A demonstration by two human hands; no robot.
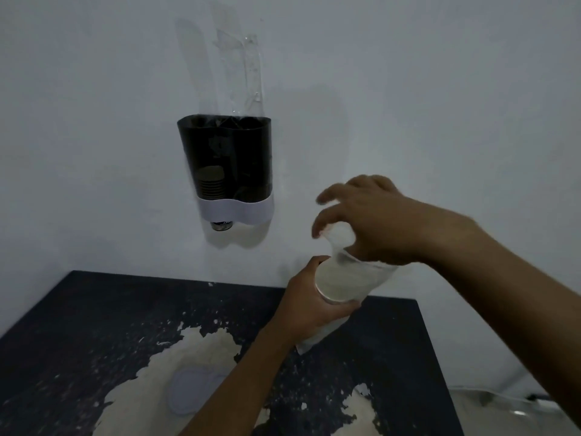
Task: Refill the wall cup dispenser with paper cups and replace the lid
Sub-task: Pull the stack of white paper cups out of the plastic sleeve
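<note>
Gripping a sleeve of paper cups (338, 287) around its middle, the left hand (309, 305) is holding it tilted in the air above the far edge of the table (78, 313). The right hand (371, 215) is pinching the plastic wrapper (334, 236) at the sleeve's upper end, fingers curled and blurred. The dark cup dispenser (224, 166) is hanging on the wall (440, 89) to the left, top open, a short stack of cups (211, 185) sitting inside. The pale lid (191, 390) is lying on the table near its front edge.
</note>
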